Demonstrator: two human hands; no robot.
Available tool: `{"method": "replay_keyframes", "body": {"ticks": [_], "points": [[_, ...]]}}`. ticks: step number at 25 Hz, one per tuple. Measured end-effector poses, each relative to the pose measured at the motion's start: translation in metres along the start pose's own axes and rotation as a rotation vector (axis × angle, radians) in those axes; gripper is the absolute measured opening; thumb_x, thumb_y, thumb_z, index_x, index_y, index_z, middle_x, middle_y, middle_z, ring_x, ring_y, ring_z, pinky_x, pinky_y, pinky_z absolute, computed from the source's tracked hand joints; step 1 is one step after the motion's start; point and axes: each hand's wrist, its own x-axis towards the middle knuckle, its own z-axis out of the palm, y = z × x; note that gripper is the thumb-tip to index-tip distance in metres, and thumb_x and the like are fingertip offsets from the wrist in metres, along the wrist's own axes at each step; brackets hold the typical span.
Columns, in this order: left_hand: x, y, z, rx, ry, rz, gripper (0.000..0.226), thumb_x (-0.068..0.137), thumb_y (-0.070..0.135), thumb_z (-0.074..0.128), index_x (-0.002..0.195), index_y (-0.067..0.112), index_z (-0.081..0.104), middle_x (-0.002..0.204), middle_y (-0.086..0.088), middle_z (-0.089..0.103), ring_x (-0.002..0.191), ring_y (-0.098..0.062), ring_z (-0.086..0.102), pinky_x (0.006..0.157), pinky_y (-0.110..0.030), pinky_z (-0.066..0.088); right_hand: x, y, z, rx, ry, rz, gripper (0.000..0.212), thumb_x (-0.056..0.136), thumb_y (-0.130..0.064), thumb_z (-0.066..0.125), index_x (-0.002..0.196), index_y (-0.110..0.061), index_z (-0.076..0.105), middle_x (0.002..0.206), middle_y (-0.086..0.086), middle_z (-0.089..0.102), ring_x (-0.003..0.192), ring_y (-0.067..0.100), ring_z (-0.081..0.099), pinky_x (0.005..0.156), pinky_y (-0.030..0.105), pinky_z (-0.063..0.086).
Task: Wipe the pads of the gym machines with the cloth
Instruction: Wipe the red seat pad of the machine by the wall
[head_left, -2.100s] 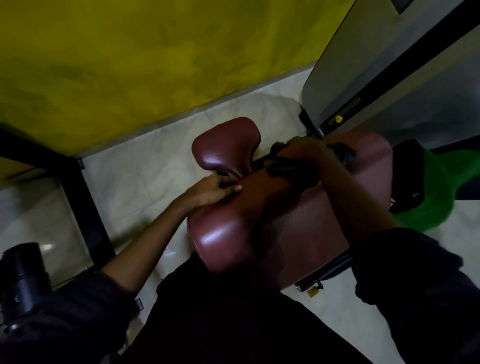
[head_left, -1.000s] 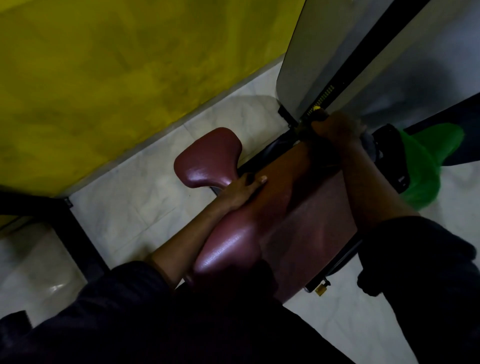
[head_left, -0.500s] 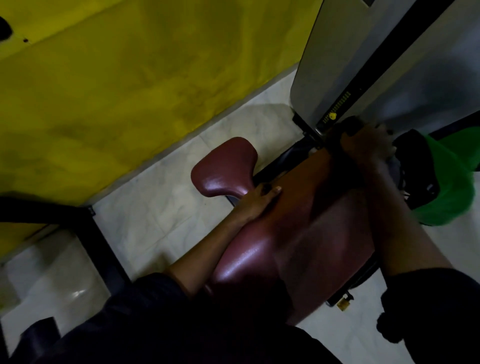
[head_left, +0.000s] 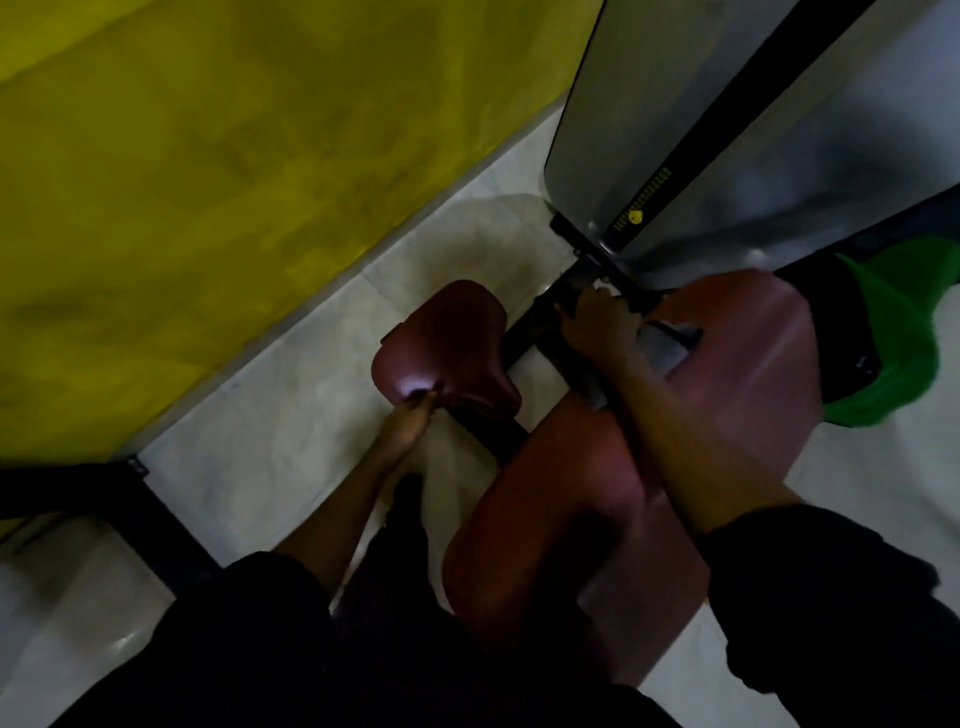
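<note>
Dim light, view steeply down. Motion blur on the right side.

Large maroon vinyl pad (head_left: 691, 467): long, glossy, running from the bottom centre up toward the right, where its far end meets the machine's grey metal shroud (head_left: 649, 119). The shroud has a black slot with a strip of yellow marks (head_left: 641, 205) beside it.

Right hand (head_left: 597, 325): at the far end of the large pad, knuckles up, fingers curled down and clenched on the crumpled grey cloth (head_left: 670, 348). The cloth lies on the pad's top surface, bunched under the palm, and shows to the right of the hand and below the wrist. Bare forearm crosses the pad, with a dark sleeve (head_left: 810, 582) at the elbow.

Small maroon vinyl seat pad (head_left: 447, 343): saddle-shaped, left of the large pad, apart from it, on a black support over the floor.

Left hand (head_left: 410, 423): reaches up to the near rim of the small pad. Fingertips (head_left: 427, 399) are bunched and touching the rim. Cannot tell whether they hook under it or only rest against it.

Surroundings: yellow wall (head_left: 208, 182) upper left, pale tiled floor (head_left: 291, 431), black frame bar (head_left: 72, 491) lower left, green plastic object (head_left: 893, 364) at the right edge, beyond the large pad.
</note>
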Motion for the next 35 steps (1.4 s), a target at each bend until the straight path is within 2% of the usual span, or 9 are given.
{"method": "replay_keyframes", "body": {"ticks": [3,8,11,18,20,23,27,31,35], "points": [[0.036,-0.024,-0.024,0.074,0.112,-0.011,0.045,0.101,0.047,0.046,0.13,0.015,0.059,0.129,-0.015,0.061,0.12,-0.033,0.056,0.097,-0.036,0.042,0.011,-0.031,0.046,-0.096,-0.043,-0.037,0.062,0.102,-0.049,0.043,0.141,-0.001,0.042,0.138,0.021,0.05,0.122,0.044,0.049,0.096,0.053,0.043],[0.103,-0.083,-0.042,0.394,0.142,-0.005,0.069,0.098,0.051,0.048,0.152,0.013,0.029,0.144,-0.02,0.044,0.127,-0.039,0.047,0.101,-0.05,0.04,0.055,-0.072,0.099,-0.182,-0.097,-0.049,0.044,0.101,-0.027,0.048,0.136,-0.001,0.045,0.141,0.023,0.045,0.128,0.044,0.041,0.101,0.055,0.039],[0.13,-0.101,-0.049,0.392,0.158,0.028,0.081,0.091,0.058,0.041,0.155,0.013,0.022,0.157,-0.015,0.032,0.138,-0.034,0.039,0.108,-0.05,0.035,0.091,-0.094,0.143,-0.189,-0.116,-0.132,0.046,0.101,-0.027,0.048,0.138,-0.002,0.041,0.144,0.023,0.04,0.131,0.046,0.036,0.105,0.058,0.034],[0.166,-0.13,-0.054,0.21,0.183,0.19,0.067,0.1,0.03,0.055,0.156,0.014,0.022,0.158,-0.009,0.032,0.143,-0.025,0.034,0.117,-0.037,0.028,0.127,-0.107,0.247,0.066,-0.015,-0.14,0.063,0.098,-0.046,0.049,0.142,-0.001,0.043,0.142,0.024,0.046,0.13,0.043,0.043,0.104,0.053,0.037],[0.172,-0.14,-0.054,0.096,0.204,0.182,0.059,0.101,0.02,0.054,0.154,0.017,0.029,0.15,-0.013,0.045,0.132,-0.015,0.05,0.109,-0.027,0.039,0.114,-0.108,0.271,0.216,0.068,-0.106,0.074,0.093,-0.055,0.049,0.144,-0.002,0.043,0.143,0.021,0.048,0.132,0.042,0.044,0.106,0.053,0.037],[0.178,-0.145,-0.063,-0.011,0.242,0.157,0.049,0.1,0.008,0.049,0.147,0.019,0.044,0.117,-0.019,0.067,0.071,0.007,0.061,0.066,-0.002,0.043,0.087,-0.126,0.294,0.147,0.112,-0.206,0.077,0.091,-0.059,0.05,0.15,-0.01,0.039,0.153,0.012,0.041,0.142,0.038,0.035,0.113,0.054,0.029],[0.195,-0.165,-0.079,-0.136,0.167,0.168,0.041,0.098,0.024,0.049,0.138,0.028,0.057,0.142,0.002,0.055,0.133,-0.016,0.049,0.112,-0.038,0.038,0.116,-0.136,0.296,0.177,0.169,-0.333,0.07,0.09,-0.05,0.054,0.147,-0.009,0.045,0.151,0.011,0.046,0.142,0.037,0.036,0.113,0.055,0.032],[0.199,-0.164,-0.084,-0.283,0.103,0.146,0.036,0.106,0.031,0.039,0.132,0.024,0.063,0.143,0.005,0.054,0.137,-0.011,0.042,0.111,-0.027,0.031,0.137,-0.155,0.289,0.226,0.247,-0.192,0.071,0.088,-0.054,0.046,0.14,-0.007,0.053,0.142,0.014,0.055,0.135,0.037,0.047,0.112,0.053,0.035],[0.208,-0.16,-0.1,-0.437,0.04,0.053,0.071,0.104,0.054,0.011,0.12,0.02,0.071,0.137,0.006,0.06,0.133,-0.008,0.044,0.115,-0.044,0.023,0.09,-0.163,0.304,0.103,0.161,-0.549,0.07,0.084,-0.046,0.053,0.144,-0.012,0.049,0.146,0.01,0.051,0.138,0.038,0.041,0.113,0.054,0.032]]}}
